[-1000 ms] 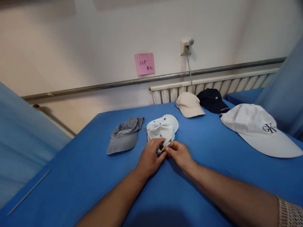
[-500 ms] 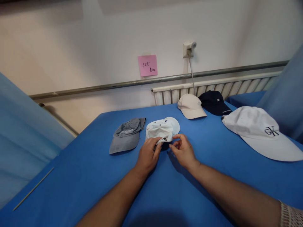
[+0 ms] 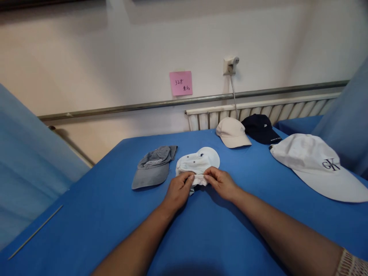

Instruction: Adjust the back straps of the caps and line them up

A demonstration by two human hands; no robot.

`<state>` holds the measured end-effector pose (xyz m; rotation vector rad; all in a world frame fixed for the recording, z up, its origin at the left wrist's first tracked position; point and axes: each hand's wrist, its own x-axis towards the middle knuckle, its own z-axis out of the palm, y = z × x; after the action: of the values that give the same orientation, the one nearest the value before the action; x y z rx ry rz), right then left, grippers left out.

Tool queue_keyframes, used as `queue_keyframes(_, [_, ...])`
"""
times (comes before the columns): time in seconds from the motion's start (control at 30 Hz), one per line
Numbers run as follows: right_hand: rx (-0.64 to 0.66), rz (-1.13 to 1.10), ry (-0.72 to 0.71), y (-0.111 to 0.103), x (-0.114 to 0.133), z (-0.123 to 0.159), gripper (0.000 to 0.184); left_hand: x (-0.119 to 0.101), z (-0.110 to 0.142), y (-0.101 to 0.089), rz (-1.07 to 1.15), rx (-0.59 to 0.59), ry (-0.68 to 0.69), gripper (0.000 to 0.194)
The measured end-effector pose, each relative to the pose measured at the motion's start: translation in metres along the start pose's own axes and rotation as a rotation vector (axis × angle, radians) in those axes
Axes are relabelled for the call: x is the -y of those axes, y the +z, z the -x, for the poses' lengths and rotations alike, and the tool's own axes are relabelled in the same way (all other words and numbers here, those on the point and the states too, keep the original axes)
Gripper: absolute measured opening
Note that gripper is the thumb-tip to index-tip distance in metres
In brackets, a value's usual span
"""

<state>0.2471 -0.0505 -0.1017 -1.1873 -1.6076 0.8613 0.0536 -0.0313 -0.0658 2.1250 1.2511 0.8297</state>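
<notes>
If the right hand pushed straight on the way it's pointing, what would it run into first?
The right hand would meet the pale cap first; its fingers pinch that cap's edge. Beyond it, the gray cap looks next in line, though depth is unclear.

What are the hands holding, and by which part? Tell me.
The pale cap beside the gray cap, by the near edge of its crown: the left hand and the right hand each pinch that edge between thumb and fingers.
</notes>
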Motion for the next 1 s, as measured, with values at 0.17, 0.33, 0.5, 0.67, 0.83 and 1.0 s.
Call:
queue_keyframes(0.17, [0.012, 0.240, -0.101, 0.002, 0.006, 0.006, 0.043, 0.002, 0.001, 0.001, 0.057, 0.011, -0.024, 0.032])
queue_keyframes(0.33, [-0.060, 0.422, -0.138, 0.006, 0.005, 0.008, 0.038, 0.000, 0.001, 0.001, 0.022, 0.025, -0.031, 0.033])
queue_keyframes(0.5, [-0.078, 0.346, -0.219, 0.002, 0.002, 0.007, 0.030, 0.001, -0.001, -0.001, -0.030, 0.011, -0.037, 0.033])
queue_keyframes(0.67, [-0.066, 0.185, -0.173, 0.000, -0.007, 0.002, 0.012, -0.001, 0.002, 0.000, -0.073, 0.021, 0.032, 0.031])
queue_keyframes(0.83, [-0.070, 0.119, -0.109, 0.000, -0.012, -0.001, 0.013, -0.008, 0.007, 0.003, -0.183, 0.015, 0.166, 0.042])
queue_keyframes(1.0, [-0.019, 0.070, -0.078, 0.000, -0.009, -0.001, 0.020, -0.005, 0.007, 0.006, -0.235, 0.031, 0.192, 0.022])
